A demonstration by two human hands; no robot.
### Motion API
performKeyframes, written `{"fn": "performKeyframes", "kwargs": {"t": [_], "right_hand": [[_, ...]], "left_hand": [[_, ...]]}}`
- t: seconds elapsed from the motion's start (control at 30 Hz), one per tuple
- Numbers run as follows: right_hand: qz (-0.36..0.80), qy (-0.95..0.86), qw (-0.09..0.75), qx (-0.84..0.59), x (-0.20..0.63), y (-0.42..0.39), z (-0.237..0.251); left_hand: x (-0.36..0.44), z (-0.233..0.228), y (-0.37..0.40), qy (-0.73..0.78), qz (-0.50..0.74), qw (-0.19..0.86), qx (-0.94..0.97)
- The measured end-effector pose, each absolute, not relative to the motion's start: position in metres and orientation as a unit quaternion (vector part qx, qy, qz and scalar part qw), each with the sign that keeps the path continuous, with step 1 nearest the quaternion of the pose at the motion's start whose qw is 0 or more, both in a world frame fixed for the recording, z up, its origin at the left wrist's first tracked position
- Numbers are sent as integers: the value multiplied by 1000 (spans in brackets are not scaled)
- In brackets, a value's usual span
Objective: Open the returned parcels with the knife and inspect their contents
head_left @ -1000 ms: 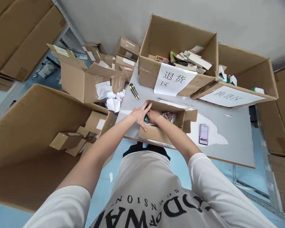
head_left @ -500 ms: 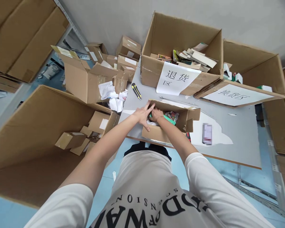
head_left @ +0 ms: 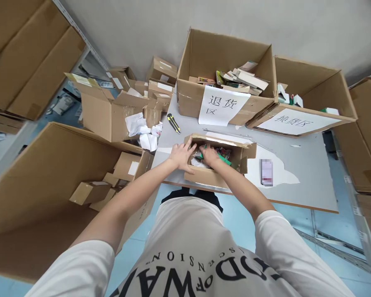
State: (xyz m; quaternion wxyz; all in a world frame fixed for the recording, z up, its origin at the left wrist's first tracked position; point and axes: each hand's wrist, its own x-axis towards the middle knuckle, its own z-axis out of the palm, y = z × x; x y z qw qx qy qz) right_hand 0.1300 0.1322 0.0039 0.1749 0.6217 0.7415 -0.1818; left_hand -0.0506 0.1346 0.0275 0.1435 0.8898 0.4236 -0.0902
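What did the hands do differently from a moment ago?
The right hand was tucked against the left inside the small open box. It has shifted right, away from the left, and lies on a green packet that was first barely visible. The left hand stays spread on the box's left edge. The yellow knife and phone have not moved.

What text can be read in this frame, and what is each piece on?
"退货区": white sheet on the left big box.
"换货区": white sheet on the right big box flap; faint.
Shirt print: upside down, partly cut off, unreadable whole.
Phone screen: blurred.
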Motion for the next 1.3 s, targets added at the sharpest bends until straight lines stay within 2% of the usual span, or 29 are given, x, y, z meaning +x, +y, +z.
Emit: {"fn": "performKeyframes", "kwargs": {"t": [0.2, 0.3, 0.37, 0.57, 0.7, 0.8, 0.9, 1.0, 1.13, 1.3], "right_hand": [[-181, 771, 97, 602, 155, 127, 15], [-189, 769, 51, 609, 176, 119, 27], [-190, 765, 10, 616, 188, 110, 38], [-169, 766, -204, 586, 214, 98, 82], [-83, 747, -343, 563, 228, 102, 120], [-8, 726, -411, 551, 241, 95, 145], [40, 705, -441, 554, 251, 74, 156], [58, 680, -454, 573, 252, 47, 144], [30, 627, -450, 635, 239, 15, 96], [-59, 569, -384, 724, 210, -5, 28]], "left_hand": [[-56, 22, 108, 313, -12, 105, 944], [-57, 15, 104, 242, -17, 109, 964], [-54, 12, 105, 247, -28, 102, 963], [-39, 15, 117, 310, -13, 82, 947], [-28, 17, 126, 345, 5, 111, 932], [-23, 16, 142, 360, 25, 118, 925], [-22, 16, 169, 376, 28, 117, 919], [-22, 16, 199, 404, 8, 108, 908], [-25, 13, 217, 440, -7, 79, 894], [-29, 7, 204, 426, -2, 54, 903]]}}
